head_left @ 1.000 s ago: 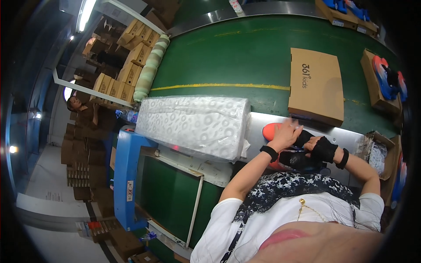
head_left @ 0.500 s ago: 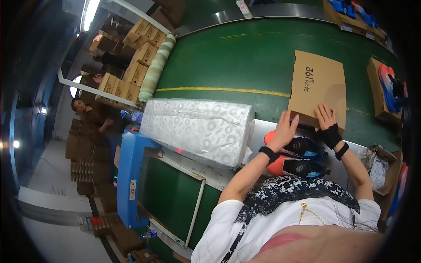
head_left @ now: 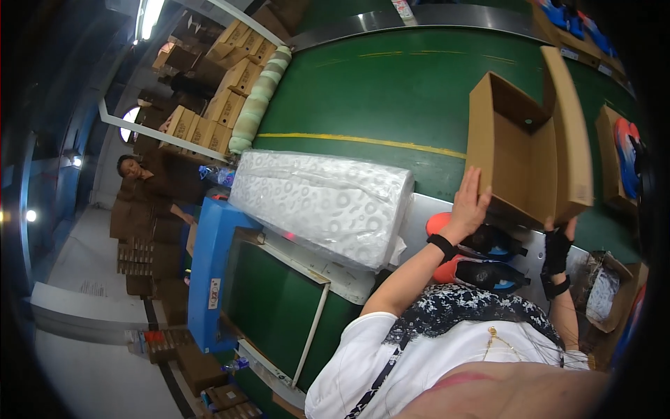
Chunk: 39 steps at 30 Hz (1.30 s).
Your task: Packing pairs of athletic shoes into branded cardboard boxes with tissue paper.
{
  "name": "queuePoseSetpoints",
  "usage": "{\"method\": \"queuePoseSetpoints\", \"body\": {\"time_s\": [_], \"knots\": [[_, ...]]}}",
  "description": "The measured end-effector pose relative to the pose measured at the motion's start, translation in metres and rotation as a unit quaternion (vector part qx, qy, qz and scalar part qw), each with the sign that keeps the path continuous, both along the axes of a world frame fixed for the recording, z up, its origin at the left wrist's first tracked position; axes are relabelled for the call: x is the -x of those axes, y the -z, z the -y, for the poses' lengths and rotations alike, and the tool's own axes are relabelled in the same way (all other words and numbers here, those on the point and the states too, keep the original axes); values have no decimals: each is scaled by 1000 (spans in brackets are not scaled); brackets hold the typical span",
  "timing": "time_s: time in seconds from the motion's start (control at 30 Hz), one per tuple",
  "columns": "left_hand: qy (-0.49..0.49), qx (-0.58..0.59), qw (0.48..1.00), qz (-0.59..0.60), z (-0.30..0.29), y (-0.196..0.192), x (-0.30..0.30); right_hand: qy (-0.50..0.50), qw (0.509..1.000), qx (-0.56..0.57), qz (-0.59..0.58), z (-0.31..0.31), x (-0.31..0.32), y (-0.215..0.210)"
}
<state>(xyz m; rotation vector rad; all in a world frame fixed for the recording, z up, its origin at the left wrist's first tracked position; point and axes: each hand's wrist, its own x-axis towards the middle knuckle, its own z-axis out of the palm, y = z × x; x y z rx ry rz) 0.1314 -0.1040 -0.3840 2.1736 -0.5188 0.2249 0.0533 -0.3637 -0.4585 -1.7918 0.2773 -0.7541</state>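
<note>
A brown cardboard shoebox [head_left: 481, 136] stands on the green conveyor belt, its inside bare. Its hinged lid [head_left: 574, 133] is swung up along the right side. Fingers stretched, my left hand [head_left: 469, 207] rests against the box's near left corner. At the lid's near end, my right hand [head_left: 560, 241], in a black wrist support, has hold of the lid with thumb and fingers. Between my arms, on the metal ledge, lie two orange, black and blue sneakers [head_left: 492, 272], partly covered by my left hand and wrist.
Left of the shoes lies a plastic-wrapped stack of patterned paper [head_left: 321, 206]. A blue machine [head_left: 208, 279] stands farther left, near a person [head_left: 150, 185] in brown. Boxes with sneakers [head_left: 621, 160] sit at the right, and a torn carton [head_left: 604, 286] is by my right arm.
The shoebox's lid has been lifted and swung right, showing the inside. My right hand has moved from the box top to the lid's near right end; my left hand stays at the near left.
</note>
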Motion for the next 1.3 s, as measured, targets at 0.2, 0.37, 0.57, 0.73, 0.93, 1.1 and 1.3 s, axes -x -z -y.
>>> {"method": "queuePoseSetpoints", "body": {"time_s": [0.2, 0.37, 0.57, 0.73, 0.93, 1.1, 1.3], "knots": [[-80, 69, 966, -237, -34, 5, -7, 12, 917, -399, -9, 41, -2, -1], [-115, 48, 970, -207, -49, 41, -15, -82, 799, -573, -165, 107, 40, 45], [-113, 47, 967, -225, -65, 53, -21, 23, 906, -389, -164, 62, 43, -73], [-63, 74, 970, -221, -50, 43, -23, 56, 942, -301, -140, 30, 42, -151], [-76, 67, 972, -211, -35, 50, -21, 79, 973, -187, -112, 22, 37, -169], [-50, 99, 970, -216, -39, 51, -18, 114, 985, -100, -77, 135, 83, -41], [-61, 71, 973, -212, -44, 43, -21, 136, 990, 0, -43, 92, 61, -61]]}}
